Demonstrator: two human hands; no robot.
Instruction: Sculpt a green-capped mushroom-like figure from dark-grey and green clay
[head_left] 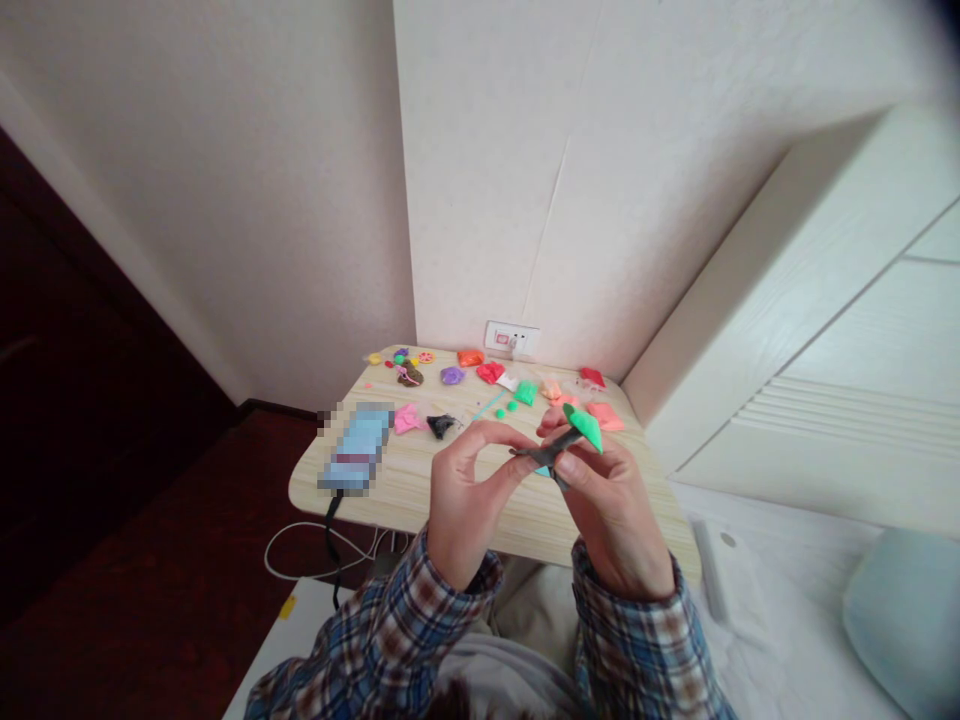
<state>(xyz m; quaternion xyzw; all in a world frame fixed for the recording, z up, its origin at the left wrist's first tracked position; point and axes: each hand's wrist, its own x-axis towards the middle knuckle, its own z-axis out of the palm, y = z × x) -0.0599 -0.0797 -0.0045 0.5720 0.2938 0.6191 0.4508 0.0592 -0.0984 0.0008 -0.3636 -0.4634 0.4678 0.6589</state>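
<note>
Above the table, both hands hold a modelling-clay piece with a dark grey, branching stem [553, 450] and a bright green cap [587, 428] at its upper right end. My left hand [471, 490] is closed, its thumb and index finger pinching the stem's thin left end. Around the middle of the stem, just below the green cap, the fingers of my right hand [611, 485] are closed. Part of the stem is hidden behind the right fingers. Two small green clay balls [506, 410] lie on the table beyond the hands, near a green clay lump [525, 392].
On the wooden table [405, 490] are pink clay [409, 418], black clay [440, 426], purple clay [452, 375], red clay [491, 372] and coral clay [604, 416]. A brown clay figure [410, 375] sits at the back left. A phone [356, 450] lies left, with a cable below.
</note>
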